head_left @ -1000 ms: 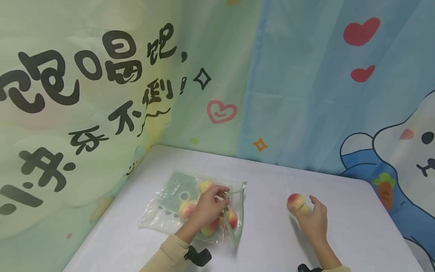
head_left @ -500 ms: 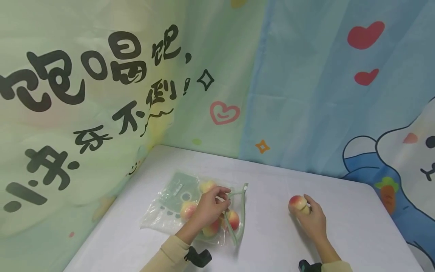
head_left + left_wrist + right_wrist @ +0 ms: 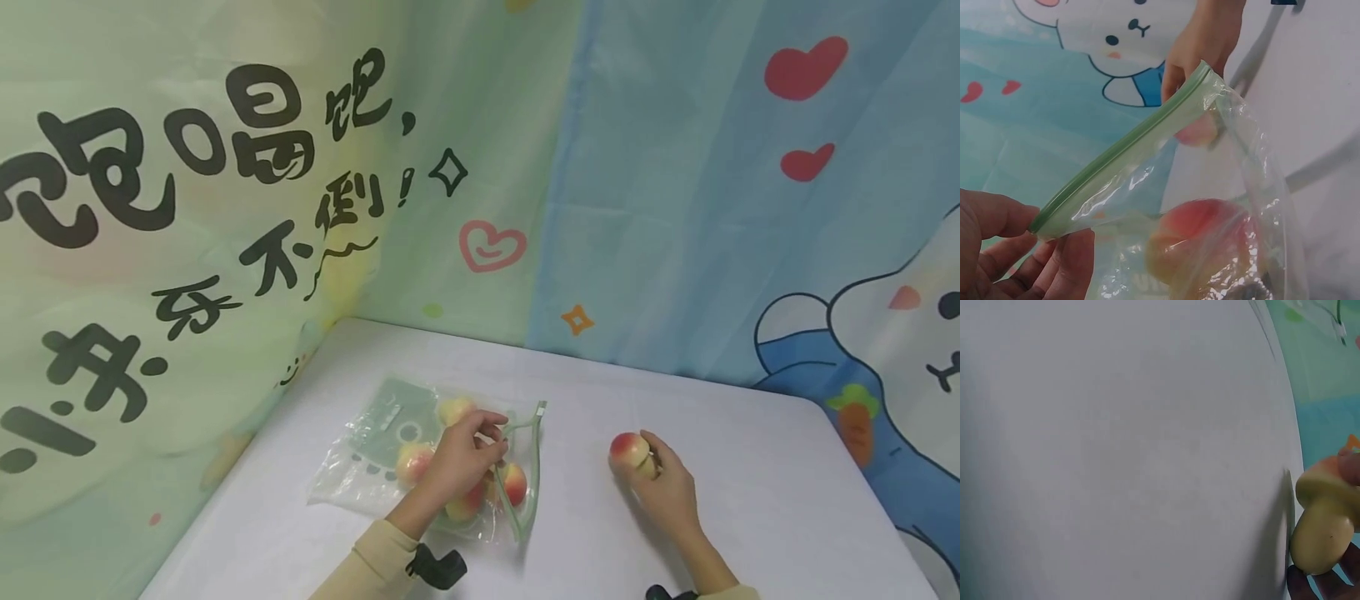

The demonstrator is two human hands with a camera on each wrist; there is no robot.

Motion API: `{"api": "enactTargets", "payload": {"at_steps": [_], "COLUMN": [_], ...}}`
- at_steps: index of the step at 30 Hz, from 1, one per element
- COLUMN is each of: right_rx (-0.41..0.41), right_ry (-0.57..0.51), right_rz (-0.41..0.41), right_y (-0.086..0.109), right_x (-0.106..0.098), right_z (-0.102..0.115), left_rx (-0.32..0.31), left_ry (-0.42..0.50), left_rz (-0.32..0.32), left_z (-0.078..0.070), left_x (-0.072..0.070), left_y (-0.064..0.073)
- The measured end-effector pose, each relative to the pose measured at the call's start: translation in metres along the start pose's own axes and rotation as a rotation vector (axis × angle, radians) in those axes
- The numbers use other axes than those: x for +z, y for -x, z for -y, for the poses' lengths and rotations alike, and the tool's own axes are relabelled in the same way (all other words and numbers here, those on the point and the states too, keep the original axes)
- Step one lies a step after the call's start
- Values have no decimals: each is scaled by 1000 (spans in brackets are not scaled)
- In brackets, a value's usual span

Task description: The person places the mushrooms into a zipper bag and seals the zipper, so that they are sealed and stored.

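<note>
A clear zip bag (image 3: 341,479) with a green print lies on the table, several red-and-yellow toy mushrooms (image 3: 414,463) inside. Over it, my left hand (image 3: 461,458) pinches the green zip edge (image 3: 1122,147) between thumb and fingers, and the mouth stands apart. To the right of the bag, my right hand (image 3: 669,496) holds another toy mushroom (image 3: 628,450) above the table, red cap toward the bag. The right wrist view shows the pale yellow stem of this mushroom (image 3: 1324,537), with fingertips around it. Through the film in the left wrist view, a bagged mushroom (image 3: 1200,231) shows large.
The white table (image 3: 585,525) backs onto a printed cloth backdrop (image 3: 660,208) on its left and far sides. Black wrist straps (image 3: 438,567) sit at both sleeves. A gap of white tabletop lies between the bag's mouth and my right hand.
My right hand's raised finger has come down onto the mushroom, and that hand has then moved left, nearer the bag. The left hand and the bag stay in place.
</note>
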State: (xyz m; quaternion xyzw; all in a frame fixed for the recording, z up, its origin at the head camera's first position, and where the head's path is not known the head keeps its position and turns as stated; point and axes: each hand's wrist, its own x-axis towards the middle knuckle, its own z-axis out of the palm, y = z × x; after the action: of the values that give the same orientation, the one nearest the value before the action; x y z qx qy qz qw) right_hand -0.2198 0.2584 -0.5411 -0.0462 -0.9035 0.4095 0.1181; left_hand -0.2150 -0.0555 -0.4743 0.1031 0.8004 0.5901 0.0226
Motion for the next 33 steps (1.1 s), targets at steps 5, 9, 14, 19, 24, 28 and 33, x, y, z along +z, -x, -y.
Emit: {"api": "enactTargets", "payload": {"at_steps": [5, 9, 14, 19, 24, 28, 33], "right_rx": [-85, -93, -94, -145, -211, -237, -282], "right_ry": [-30, -66, -91, -142, -193, -207, -202], "right_rz": [53, 78, 102, 110, 142, 183, 181], "right_y": [9, 15, 23, 34, 46, 52, 53], "right_x": [11, 20, 30, 41, 53, 63, 73], "right_z": [12, 24, 35, 44, 55, 65, 78], "left_rx": [-1, -6, -8, -5, -13, -3, 21], "left_ry": [0, -3, -4, 7, 17, 25, 16], "left_rz": [5, 4, -4, 1, 18, 30, 29], "left_z": [1, 1, 0, -2, -1, 1, 2], "left_x": [1, 1, 1, 1, 2, 3, 5], "left_y": [0, 1, 1, 1, 2, 3, 2]}}
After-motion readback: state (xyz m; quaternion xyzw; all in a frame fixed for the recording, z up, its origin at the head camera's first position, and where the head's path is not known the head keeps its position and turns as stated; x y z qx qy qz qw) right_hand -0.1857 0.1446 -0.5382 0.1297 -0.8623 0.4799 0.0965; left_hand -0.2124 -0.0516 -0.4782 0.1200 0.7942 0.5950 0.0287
